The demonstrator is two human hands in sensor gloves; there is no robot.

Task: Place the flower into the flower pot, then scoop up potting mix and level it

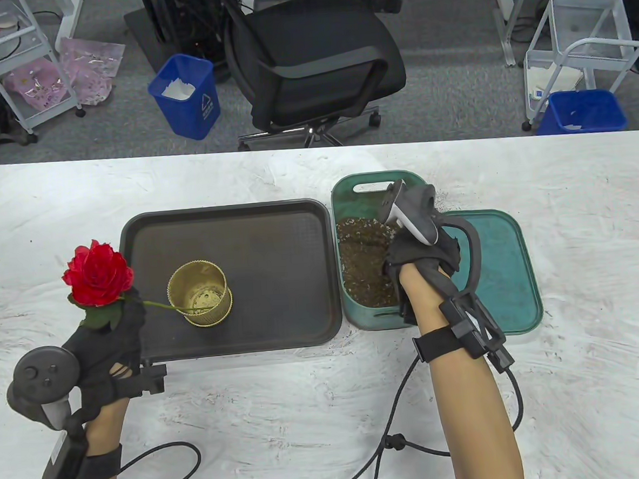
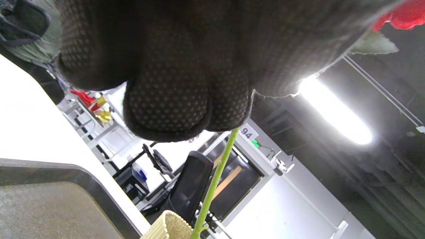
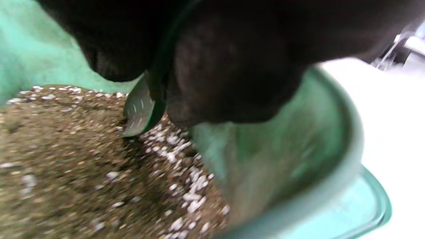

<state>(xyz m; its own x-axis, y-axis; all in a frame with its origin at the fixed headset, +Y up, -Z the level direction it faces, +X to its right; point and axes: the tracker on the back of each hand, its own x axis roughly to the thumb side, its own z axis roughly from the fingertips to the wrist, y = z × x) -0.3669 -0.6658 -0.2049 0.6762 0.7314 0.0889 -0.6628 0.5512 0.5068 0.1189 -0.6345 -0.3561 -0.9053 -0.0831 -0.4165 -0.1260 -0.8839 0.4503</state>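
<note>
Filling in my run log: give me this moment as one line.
left hand: holds rose, stem end in gold pot | right hand: holds green scoop in potting mix | stage: scooping, pot still without mix

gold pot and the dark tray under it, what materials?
Ribbed gold flower pot: probably thin plastic with a metallic gold finish; fine vertical ribbing, moulded holes in its base, though painted metal is possible. Dark rectangular tray: likely moulded plastic, matte with a fine grain, rounded raised rim.
</note>
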